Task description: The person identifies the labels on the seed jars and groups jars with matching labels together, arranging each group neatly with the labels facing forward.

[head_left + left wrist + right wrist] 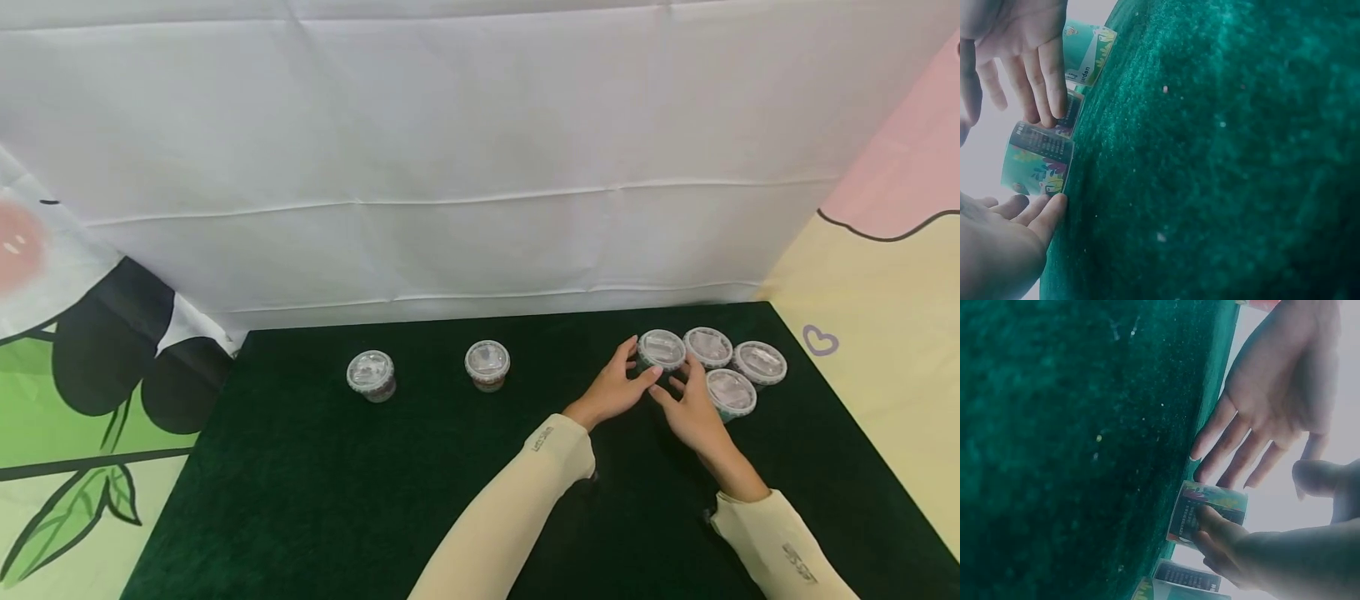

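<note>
Both hands are at a lidded plastic tub (662,347) with a clear lid, at the left end of a tub group. My left hand (613,392) is on its left side, its straight fingertips at the wall in the left wrist view. The right hand (690,415) is at the tub's near right side, fingers extended; in the right wrist view its fingertips overlap the label. In the left wrist view the same tub (1036,164) has a green, colourful label and stands at cloth level. Beside it are tubs at the back (708,347), far right (760,363) and front (731,392).
Two more lidded tubs stand apart to the left, one at the far left (371,375) and one near the middle (487,364). Dark green cloth (337,500) covers the table. Behind its back edge hangs a white sheet (450,167), with printed sheets at both sides.
</note>
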